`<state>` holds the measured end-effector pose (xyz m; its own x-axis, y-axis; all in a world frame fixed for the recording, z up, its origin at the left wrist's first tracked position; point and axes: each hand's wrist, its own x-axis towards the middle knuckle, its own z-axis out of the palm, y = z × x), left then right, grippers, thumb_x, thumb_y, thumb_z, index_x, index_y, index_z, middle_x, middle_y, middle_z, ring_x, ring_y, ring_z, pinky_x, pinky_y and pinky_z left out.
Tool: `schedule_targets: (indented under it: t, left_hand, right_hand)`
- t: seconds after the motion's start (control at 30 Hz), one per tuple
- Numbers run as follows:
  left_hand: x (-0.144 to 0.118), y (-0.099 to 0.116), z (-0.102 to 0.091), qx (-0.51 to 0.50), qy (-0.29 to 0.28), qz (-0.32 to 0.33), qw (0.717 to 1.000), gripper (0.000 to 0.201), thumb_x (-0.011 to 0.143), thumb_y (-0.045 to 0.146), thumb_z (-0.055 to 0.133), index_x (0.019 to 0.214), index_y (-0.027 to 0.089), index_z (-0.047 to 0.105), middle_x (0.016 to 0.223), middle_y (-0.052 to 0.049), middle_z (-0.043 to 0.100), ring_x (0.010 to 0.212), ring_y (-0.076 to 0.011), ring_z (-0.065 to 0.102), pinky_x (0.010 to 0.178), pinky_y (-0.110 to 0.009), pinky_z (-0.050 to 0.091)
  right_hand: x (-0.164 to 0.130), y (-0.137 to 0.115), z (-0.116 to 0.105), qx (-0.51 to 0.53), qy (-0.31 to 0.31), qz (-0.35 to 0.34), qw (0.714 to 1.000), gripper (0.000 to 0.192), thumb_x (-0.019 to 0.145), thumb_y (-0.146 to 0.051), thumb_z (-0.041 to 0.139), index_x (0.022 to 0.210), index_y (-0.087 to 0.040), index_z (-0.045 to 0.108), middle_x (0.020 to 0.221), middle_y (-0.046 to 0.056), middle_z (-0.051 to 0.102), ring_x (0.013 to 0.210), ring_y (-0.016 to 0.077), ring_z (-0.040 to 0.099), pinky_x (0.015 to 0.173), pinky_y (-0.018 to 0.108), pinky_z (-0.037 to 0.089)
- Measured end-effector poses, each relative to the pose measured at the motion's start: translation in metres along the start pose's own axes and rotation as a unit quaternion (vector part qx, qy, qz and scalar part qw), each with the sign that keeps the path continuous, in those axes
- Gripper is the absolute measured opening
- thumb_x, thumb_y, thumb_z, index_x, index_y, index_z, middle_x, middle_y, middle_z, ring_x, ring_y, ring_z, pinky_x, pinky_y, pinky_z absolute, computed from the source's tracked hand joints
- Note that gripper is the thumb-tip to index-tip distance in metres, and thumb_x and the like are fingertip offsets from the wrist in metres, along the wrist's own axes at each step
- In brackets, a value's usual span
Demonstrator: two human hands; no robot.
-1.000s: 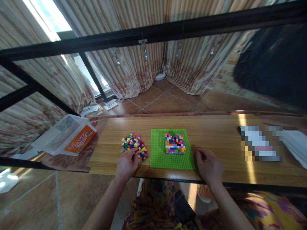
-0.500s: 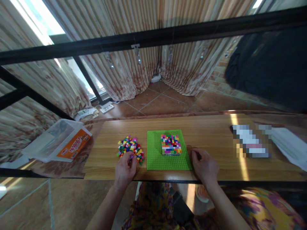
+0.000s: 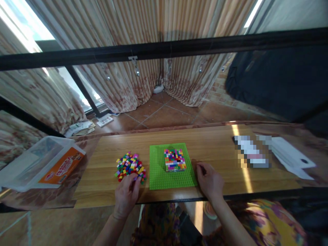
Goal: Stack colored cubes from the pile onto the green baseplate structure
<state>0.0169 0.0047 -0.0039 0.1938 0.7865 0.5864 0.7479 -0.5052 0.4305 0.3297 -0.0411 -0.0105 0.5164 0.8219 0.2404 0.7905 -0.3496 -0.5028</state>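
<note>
My left hand (image 3: 126, 194) is at the near edge of a loose pile of small coloured building bricks (image 3: 129, 164). Thumb and forefinger are closed in a pinch, and a purple brick (image 3: 135, 178) shows between them. A green baseplate (image 3: 157, 179) lies to the right of the pile. On it stands a square, many-coloured brick block (image 3: 175, 159) with dark gaps in its top. Beside the plate's right edge, my right hand (image 3: 211, 181) rests on the table with its fingers curled closed. Whatever those fingers may hold is hidden.
The wooden table (image 3: 110, 141) carries all this. At left stands a clear plastic box (image 3: 38, 160) with an orange label. To the right lie a blurred-out item (image 3: 252, 152) and a white sheet-like object (image 3: 292, 153). A black bar (image 3: 164, 53) crosses behind the table.
The whole view has shifted, so the table things appear farther left and slightly lower. Both hands keep nearly the same places beside the pile and the baseplate.
</note>
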Motion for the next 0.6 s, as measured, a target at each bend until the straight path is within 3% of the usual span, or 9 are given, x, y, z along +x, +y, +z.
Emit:
schedule_targets:
  t: [0.17, 0.33, 0.6]
  left_hand:
    - [-0.001, -0.003, 0.000, 0.003, 0.010, 0.016, 1.000, 0.014, 0.091, 0.029, 0.054, 0.098, 0.019, 0.061, 0.082, -0.005, 0.070, 0.072, -0.0160, 0.068, 0.071, -0.026, 0.055]
    - [-0.001, 0.000, 0.000, 0.007, 0.010, -0.028, 1.000, 0.018, 0.092, 0.027, 0.052, 0.105, 0.017, 0.060, 0.092, -0.008, 0.072, 0.080, -0.0183, 0.070, 0.074, -0.028, 0.056]
    - [0.029, 0.039, 0.010, -0.075, -0.039, -0.041, 0.996, 0.022, 0.094, 0.027, 0.047, 0.110, 0.019, 0.060, 0.100, -0.007, 0.071, 0.092, -0.0195, 0.068, 0.084, -0.031, 0.054]
  right_hand:
    - [0.000, 0.000, 0.000, -0.003, -0.005, 0.011, 1.000, 0.026, 0.092, -0.032, 0.047, 0.099, -0.021, 0.070, 0.100, 0.004, 0.071, 0.079, 0.0168, 0.062, 0.060, 0.026, 0.033]
    - [0.000, -0.001, 0.000, 0.005, -0.005, 0.009, 1.000, 0.026, 0.092, -0.032, 0.047, 0.097, -0.021, 0.070, 0.097, 0.005, 0.072, 0.080, 0.0174, 0.063, 0.061, 0.027, 0.034]
    - [0.000, -0.002, 0.000, 0.005, -0.004, 0.013, 1.000, 0.027, 0.092, -0.032, 0.046, 0.099, -0.022, 0.070, 0.100, 0.005, 0.072, 0.079, 0.0171, 0.063, 0.062, 0.027, 0.034]
